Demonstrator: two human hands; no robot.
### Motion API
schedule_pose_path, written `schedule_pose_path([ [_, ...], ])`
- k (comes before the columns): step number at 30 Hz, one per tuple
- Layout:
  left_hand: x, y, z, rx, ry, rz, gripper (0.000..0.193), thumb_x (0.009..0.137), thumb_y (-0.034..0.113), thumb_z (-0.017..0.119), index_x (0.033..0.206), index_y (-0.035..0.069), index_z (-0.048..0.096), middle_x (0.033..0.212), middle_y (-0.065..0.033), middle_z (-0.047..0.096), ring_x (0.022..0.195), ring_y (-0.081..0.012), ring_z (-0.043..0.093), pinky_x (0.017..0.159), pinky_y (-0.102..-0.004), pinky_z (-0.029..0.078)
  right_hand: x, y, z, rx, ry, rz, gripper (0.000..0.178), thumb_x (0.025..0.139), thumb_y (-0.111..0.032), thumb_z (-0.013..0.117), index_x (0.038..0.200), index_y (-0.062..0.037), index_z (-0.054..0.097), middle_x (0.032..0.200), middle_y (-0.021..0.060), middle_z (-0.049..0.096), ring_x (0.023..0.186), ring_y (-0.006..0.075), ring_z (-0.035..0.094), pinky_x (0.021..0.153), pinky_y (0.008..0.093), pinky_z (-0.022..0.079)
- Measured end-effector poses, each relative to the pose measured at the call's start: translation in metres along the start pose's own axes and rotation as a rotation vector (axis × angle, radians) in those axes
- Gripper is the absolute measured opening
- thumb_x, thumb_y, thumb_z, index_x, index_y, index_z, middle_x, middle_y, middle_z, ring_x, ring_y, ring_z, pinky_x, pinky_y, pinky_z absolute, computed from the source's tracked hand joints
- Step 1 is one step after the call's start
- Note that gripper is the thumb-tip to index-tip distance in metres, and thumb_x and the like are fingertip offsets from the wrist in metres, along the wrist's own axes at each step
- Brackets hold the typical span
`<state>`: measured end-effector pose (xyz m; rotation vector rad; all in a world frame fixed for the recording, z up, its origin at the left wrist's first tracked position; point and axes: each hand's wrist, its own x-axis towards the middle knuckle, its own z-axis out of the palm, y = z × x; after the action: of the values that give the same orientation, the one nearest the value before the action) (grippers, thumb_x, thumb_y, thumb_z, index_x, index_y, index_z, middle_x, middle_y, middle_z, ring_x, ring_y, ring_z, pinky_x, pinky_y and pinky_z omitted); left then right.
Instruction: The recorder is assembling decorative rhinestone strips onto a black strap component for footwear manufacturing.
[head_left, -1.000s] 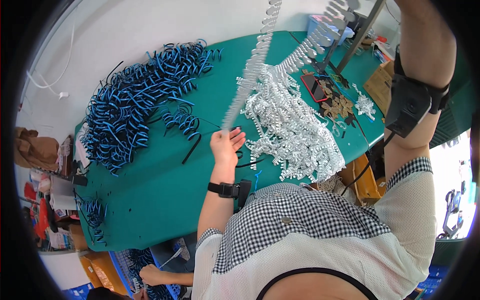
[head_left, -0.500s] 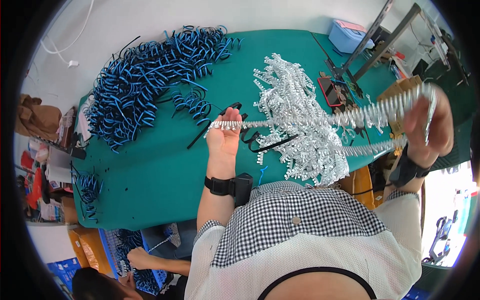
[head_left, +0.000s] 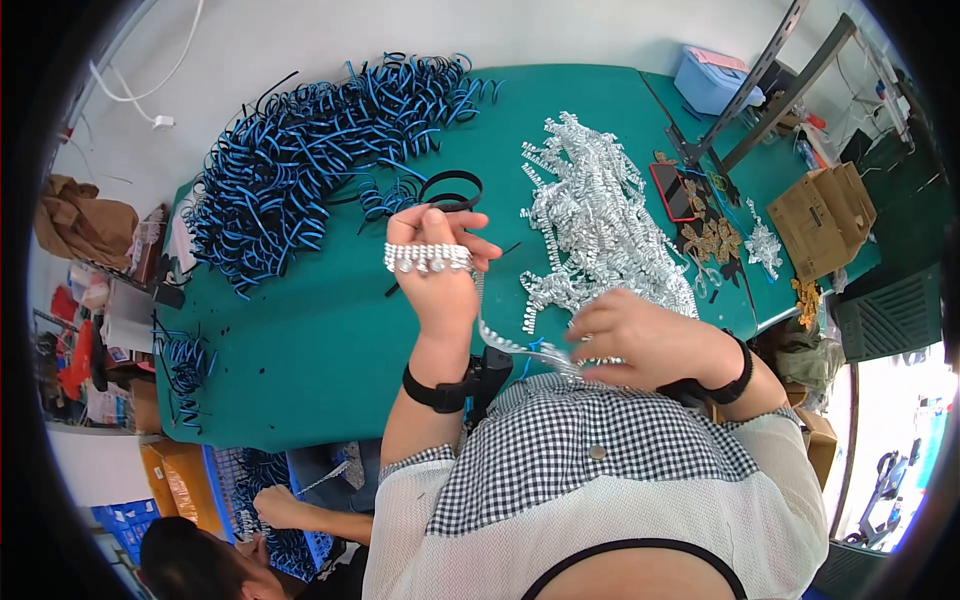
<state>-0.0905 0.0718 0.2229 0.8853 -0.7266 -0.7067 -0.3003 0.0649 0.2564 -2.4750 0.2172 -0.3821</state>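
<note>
My left hand (head_left: 440,280) is raised over the table with its fingers partly curled. A silver rhinestone trim strip (head_left: 428,257) with round clear stones along one edge lies across it. From there the strip hangs down and curves toward my right hand (head_left: 630,345), which is low in front of my body, fingers apart and slightly blurred. The strip's far end runs close to my right thumb; any contact there is unclear. A black band (head_left: 452,188) loops just beyond my left fingertips; whether the hand grips it is hidden.
On the green table (head_left: 330,370) lie a large heap of blue-and-black coils (head_left: 290,170) and a silver trim pile (head_left: 600,210). Farther right are a red-edged phone (head_left: 671,192), scissors (head_left: 705,275) and a cardboard box (head_left: 825,220). Another person's hand (head_left: 280,508) works at lower left.
My right hand has come from far right, where it held the strip stretched out, to near my body. The strip now hangs slack. My left hand has turned, and the black band shows as a loop.
</note>
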Motion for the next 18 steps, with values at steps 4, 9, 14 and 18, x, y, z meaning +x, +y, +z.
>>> schedule_pose_path([
  [4,-0.019,-0.002,0.007,0.160,-0.116,0.129,0.012,0.094,0.014,0.041,0.098,0.002,0.039,0.077,-0.0158,0.062,0.048,-0.0145,0.057,0.043,-0.0216,0.044,0.037,-0.015,-0.007,-0.119,0.407,0.056,0.015,0.073,-0.014,0.065,0.084,-0.0041,0.063,0.083,0.0091,0.059,0.079,0.0241,0.058,0.066,0.0354,0.047],
  [9,-0.028,-0.039,0.003,0.425,-0.212,0.553,0.022,0.080,0.011,0.062,0.096,0.002,0.050,0.087,-0.0074,0.059,0.071,-0.0135,0.061,0.052,-0.0256,0.049,0.083,-0.024,-0.004,-0.266,0.593,-0.013,0.021,0.072,-0.018,0.067,0.089,-0.0052,0.062,0.086,0.0074,0.057,0.082,0.0236,0.055,0.067,0.0340,0.047],
  [14,-0.038,-0.043,0.004,0.923,-0.235,0.723,0.024,0.077,0.011,0.063,0.097,0.003,0.052,0.085,-0.0067,0.059,0.068,-0.0152,0.061,0.052,-0.0267,0.049,0.086,-0.017,-0.004,-0.486,0.460,-0.041,0.022,0.067,-0.019,0.068,0.085,-0.0065,0.066,0.089,0.0060,0.056,0.081,0.0226,0.051,0.072,0.0332,0.044],
  [18,-0.039,-0.036,0.005,1.149,-0.288,0.777,0.025,0.074,0.010,0.064,0.095,0.003,0.054,0.083,-0.0066,0.060,0.065,-0.0172,0.061,0.051,-0.0276,0.050,0.076,-0.019,-0.006,-0.508,0.386,0.003,0.020,0.066,-0.018,0.068,0.082,-0.0065,0.067,0.089,0.0061,0.056,0.082,0.0227,0.051,0.073,0.0336,0.044],
])
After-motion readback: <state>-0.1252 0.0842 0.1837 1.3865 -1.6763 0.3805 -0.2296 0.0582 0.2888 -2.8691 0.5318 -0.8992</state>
